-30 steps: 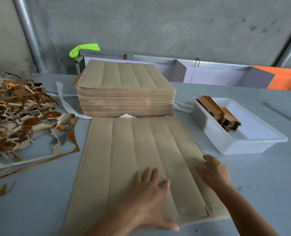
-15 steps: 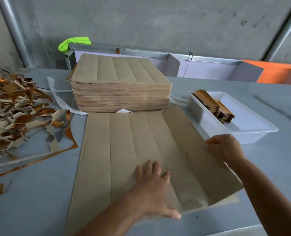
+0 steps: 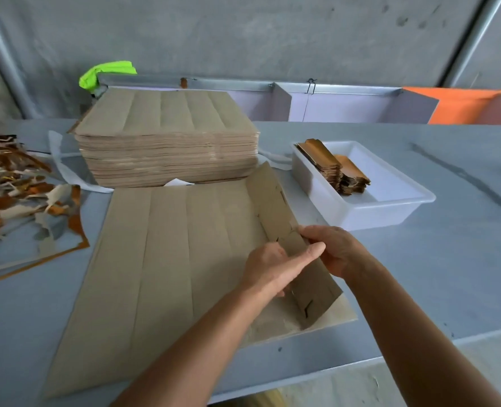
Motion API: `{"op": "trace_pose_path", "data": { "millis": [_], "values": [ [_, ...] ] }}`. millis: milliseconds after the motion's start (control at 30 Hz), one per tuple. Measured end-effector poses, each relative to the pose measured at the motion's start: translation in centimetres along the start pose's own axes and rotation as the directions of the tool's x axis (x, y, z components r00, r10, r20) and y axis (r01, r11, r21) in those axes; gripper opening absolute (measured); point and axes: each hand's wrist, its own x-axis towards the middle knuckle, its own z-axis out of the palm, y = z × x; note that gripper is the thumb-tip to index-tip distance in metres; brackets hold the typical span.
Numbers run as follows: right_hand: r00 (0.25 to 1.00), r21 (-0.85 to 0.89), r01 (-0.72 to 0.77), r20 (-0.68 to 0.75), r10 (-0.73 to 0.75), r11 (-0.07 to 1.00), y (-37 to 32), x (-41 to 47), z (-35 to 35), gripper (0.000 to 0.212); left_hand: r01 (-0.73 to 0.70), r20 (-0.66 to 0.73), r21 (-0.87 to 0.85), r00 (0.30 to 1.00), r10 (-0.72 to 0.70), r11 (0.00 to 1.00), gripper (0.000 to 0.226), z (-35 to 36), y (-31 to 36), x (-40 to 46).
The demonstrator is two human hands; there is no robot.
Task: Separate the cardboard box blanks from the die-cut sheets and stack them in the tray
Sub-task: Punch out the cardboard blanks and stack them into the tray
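Peeling the rightmost strip (image 3: 287, 230) up off the die-cut sheet (image 3: 170, 259) at the table's near edge, both the left hand (image 3: 272, 268) and right hand (image 3: 337, 251) pinch it; next, I judge, tear it free and carry it to the tray (image 3: 390, 207) near the right.

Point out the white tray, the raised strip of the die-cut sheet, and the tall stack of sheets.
white tray (image 3: 401, 211), head view, front wall.
raised strip (image 3: 272, 201), head view, upper face above the hands.
stack of sheets (image 3: 167, 118), head view, top sheet.
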Motion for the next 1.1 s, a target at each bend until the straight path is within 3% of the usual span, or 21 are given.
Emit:
{"op": "trace_pose_path", "data": {
  "millis": [100,200,333,533,667,733,800,867,967,1033,1100],
  "values": [
    [1.0,0.0,0.02,0.012,-0.02,1.0,0.1,0.0,0.2,0.018,0.061,-0.03,-0.1,0.997,-0.064,0.993,0.044,1.2,0.0,0.6],
    [1.0,-0.014,0.022,0.011,-0.022,1.0,0.4,0.4,-0.4,0.026,0.067,0.013,-0.225,0.998,-0.065,0.972,0.039,0.7,-0.6,0.7],
    [0.998,-0.028,0.037,0.05,-0.036,0.999,0.7,0.7,-0.8,0.014,0.074,0.064,-0.316,0.996,-0.056,0.946,0.033,-0.8,-1.0,0.2],
    [0.996,-0.1,0.08,0.041,-0.076,0.992,0.6,0.5,-1.1,0.014,0.118,0.107,-0.38,0.991,-0.083,0.917,0.035,-1.9,-1.6,-0.3],
    [0.995,-0.15,0.103,0.018,-0.102,0.983,0.2,-0.1,-0.9,0.011,0.176,0.142,-0.425,0.982,-0.127,0.888,0.022,-2.4,-1.5,-0.8],
    [0.993,-0.178,0.116,0.003,-0.117,0.977,-0.3,-0.5,-0.7,0.012,0.19,0.108,-0.396,0.981,-0.16,0.898,0.008,-2.6,-1.1,-0.9],
    [0.985,-0.231,0.164,-0.02,-0.173,0.959,-0.8,-0.8,-0.3,0.01,0.18,0.021,-0.306,0.983,-0.183,0.935,0.014,-2.9,-0.8,-0.7],
    [0.945,-0.363,0.287,-0.048,-0.325,0.886,-1.2,-1.3,0.1,0.008,0.156,-0.05,-0.19,0.984,-0.169,0.969,0.018,-3.0,-0.6,-0.4],
    [0.792,-0.629,0.476,0.003,-0.61,0.615,-1.3,-2.5,0.7,0.005,0.11,-0.122,-0.04,0.986,-0.114,0.993,0.018,-3.1,-0.5,0.0],
    [0.677,-0.688,0.568,0.079,-0.732,0.451,-1.2,-3.6,0.9,0.011,0.08,-0.152,-0.007,0.985,-0.08,0.997,0.022,-3.1,-0.3,0.2],
    [0.611,-0.658,0.672,0.234,-0.756,0.339,-1.2,-4.5,1.0,0.014,0.079,-0.182,-0.037,0.98,-0.084,0.996,0.024,-3.0,-0.2,0.1]
  ]
}}
